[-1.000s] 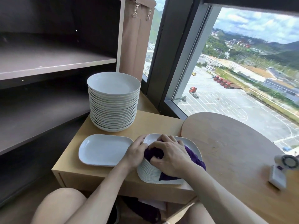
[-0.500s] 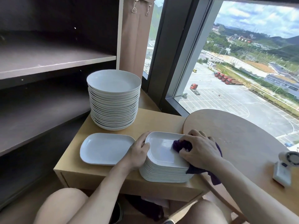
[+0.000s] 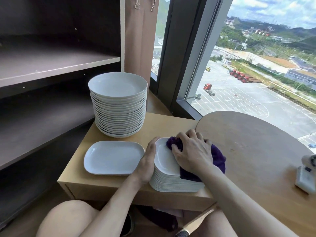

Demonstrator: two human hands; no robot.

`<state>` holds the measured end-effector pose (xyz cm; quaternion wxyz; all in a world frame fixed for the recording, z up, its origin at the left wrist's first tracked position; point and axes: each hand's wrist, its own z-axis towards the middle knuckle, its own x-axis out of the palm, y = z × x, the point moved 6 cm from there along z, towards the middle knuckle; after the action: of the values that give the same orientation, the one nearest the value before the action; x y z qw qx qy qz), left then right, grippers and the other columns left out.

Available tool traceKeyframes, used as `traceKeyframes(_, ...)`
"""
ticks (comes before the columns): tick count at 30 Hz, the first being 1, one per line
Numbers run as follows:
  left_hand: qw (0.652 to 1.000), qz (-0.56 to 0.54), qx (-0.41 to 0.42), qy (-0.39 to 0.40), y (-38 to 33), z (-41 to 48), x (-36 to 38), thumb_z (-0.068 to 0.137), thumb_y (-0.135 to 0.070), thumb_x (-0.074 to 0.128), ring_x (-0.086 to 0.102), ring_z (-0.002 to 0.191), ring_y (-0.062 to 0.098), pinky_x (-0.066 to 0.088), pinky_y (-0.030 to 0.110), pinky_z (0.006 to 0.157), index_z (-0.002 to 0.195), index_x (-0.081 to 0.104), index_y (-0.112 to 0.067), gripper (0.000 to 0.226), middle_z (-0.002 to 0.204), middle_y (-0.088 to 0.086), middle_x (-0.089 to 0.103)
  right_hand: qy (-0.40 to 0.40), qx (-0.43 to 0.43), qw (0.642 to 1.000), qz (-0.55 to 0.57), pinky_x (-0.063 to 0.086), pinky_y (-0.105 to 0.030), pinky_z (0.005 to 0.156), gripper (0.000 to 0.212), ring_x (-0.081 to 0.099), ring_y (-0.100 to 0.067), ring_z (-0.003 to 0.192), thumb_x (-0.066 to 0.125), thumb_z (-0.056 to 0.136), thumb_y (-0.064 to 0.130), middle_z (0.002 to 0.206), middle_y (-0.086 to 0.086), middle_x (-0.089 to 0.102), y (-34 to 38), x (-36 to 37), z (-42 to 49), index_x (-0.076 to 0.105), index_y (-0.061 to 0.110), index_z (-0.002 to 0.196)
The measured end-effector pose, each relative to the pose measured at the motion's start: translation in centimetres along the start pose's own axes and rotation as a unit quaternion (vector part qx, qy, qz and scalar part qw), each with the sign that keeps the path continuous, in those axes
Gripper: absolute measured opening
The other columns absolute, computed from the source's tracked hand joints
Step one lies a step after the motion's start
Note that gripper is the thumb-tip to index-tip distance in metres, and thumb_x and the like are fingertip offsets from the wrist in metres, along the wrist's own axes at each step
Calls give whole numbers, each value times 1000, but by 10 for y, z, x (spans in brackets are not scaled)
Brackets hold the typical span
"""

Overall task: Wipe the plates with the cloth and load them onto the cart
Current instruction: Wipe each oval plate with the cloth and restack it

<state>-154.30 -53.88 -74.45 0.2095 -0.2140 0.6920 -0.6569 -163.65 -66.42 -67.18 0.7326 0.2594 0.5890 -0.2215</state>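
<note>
The top rectangular plate (image 3: 165, 159) lies on its stack (image 3: 171, 183) at the low cabinet's (image 3: 102, 184) right front. It looks like glazed china: stiff, slick and chip-prone, best lifted by its long rims. The right hand (image 3: 193, 151) bunches the purple cloth (image 3: 218, 159) in curled fingers on the plate's right half. The left hand (image 3: 147, 162) braces the stack's left edge; its fingers are hidden.

The right grip (image 3: 193, 154), pressing the purple cloth (image 3: 218, 159), has swept back from the 3 o'clock edge of the top rectangular plate (image 3: 165, 161) toward its 12 o'clock rim. The cloth now bunches ahead of the fingertips at 11 o'clock.
</note>
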Motion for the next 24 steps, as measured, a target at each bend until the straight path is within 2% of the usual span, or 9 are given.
traceKeyframes(2, 1000, -12, 2, -2, -1, 0, 0, 101, -62, 16, 34, 144, -2, 27, 24, 121, 158, 29, -35, 64, 158, -19, 37, 2, -7, 1000, 10, 32, -51, 98, 36, 44, -24, 114, 36, 94, 60, 117, 4, 48, 12, 1, -1, 55, 37, 114)
traceKeyframes(4, 1000, -16, 11, -4, -2, -1, 1, 100, -63, 17, 31, 145, -4, 25, 27, 123, 158, 28, -35, 65, 158, -20, 35, 5, -21, 1000, 17, 31, -52, 96, 36, 44, -24, 115, 37, 94, 59, 118, 3, 48, 27, 2, -3, 55, 36, 116)
traceKeyframes(8, 999, 12, 32, -6, -5, -3, 2, 99, -62, 22, 28, 136, -20, 28, 12, 112, 150, 21, -55, 52, 145, -44, 28, 12, -64, 998, 14, 31, -51, 95, 40, 43, -24, 115, 33, 94, 60, 118, 3, 49, 49, 4, -13, 54, 37, 118)
traceKeyframes(10, 999, 21, 35, -9, -9, -3, -1, 100, -59, 24, 31, 127, -28, 32, 5, 104, 145, 26, -61, 45, 135, -54, 33, 27, -76, 997, 18, 32, -50, 96, 38, 42, -22, 117, 35, 95, 58, 119, 5, 48, 48, 3, -15, 55, 39, 121)
traceKeyframes(14, 999, 15, 49, -3, -13, -5, -2, 106, -53, 27, 53, 129, -2, 42, 15, 104, 134, 56, -43, 42, 133, -24, 62, 64, -113, 990, 50, 33, -44, 95, 37, 39, -17, 113, 43, 92, 55, 114, 10, 46, 46, -5, -23, 55, 44, 124)
traceKeyframes(17, 999, 34, 33, 11, -13, -5, -3, 93, -75, 26, 57, 121, -5, 44, 11, 97, 124, 58, -48, 52, 124, -22, 65, 101, -140, 983, 62, 32, -41, 95, 45, 37, -13, 112, 42, 83, 60, 113, 14, 45, 42, -11, -31, 58, 46, 123)
traceKeyframes(19, 998, 53, 31, 12, -12, -4, -5, 88, -80, 19, 49, 124, -12, 38, 11, 100, 127, 55, -46, 62, 129, -28, 58, 118, -155, 979, 62, 31, -39, 97, 44, 38, -11, 115, 43, 81, 60, 115, 17, 45, 36, -14, -37, 61, 46, 118)
traceKeyframes(21, 997, 60, 34, 18, -12, -2, -4, 92, -72, 23, 41, 129, -14, 30, 10, 103, 130, 53, -42, 56, 137, -28, 52, 128, -164, 977, 55, 30, -38, 97, 44, 39, -10, 115, 42, 80, 59, 115, 20, 45, 27, -17, -42, 62, 46, 116)
traceKeyframes(24, 998, 54, 27, 25, -10, -4, -2, 91, -43, 42, 38, 136, -4, 28, 13, 107, 131, 52, -36, 42, 142, -23, 49, 140, -155, 976, 57, 26, -34, 95, 49, 38, -7, 115, 38, 76, 62, 114, 24, 44, 9, -20, -43, 63, 46, 115)
